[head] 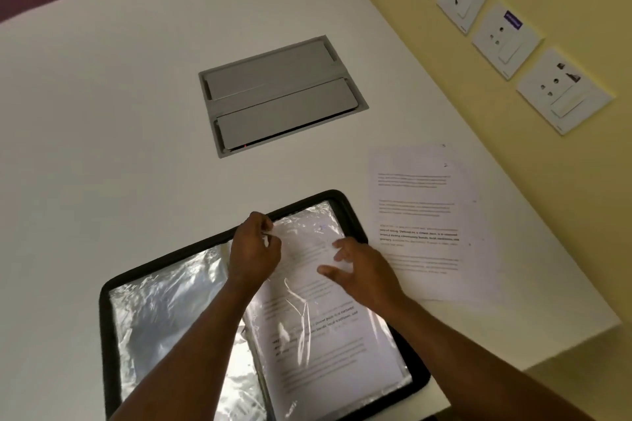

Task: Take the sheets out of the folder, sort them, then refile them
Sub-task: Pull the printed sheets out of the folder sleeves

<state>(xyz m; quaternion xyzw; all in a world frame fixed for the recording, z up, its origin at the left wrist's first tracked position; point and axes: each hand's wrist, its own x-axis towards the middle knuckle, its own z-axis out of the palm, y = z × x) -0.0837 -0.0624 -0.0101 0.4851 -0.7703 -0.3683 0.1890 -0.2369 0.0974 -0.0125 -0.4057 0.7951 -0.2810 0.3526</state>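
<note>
While both hands point(301, 253) work its top, folder point(113, 287) lies beneath

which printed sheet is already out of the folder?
The sheet lying bare on the table, right of the folder. The other sheet sits under a plastic sleeve.

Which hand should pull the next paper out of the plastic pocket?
Probably the right hand. It lies open on the sheet in the folder, nearest the loose sheets. The left hand is already pinching the sleeve's top edge.
</note>
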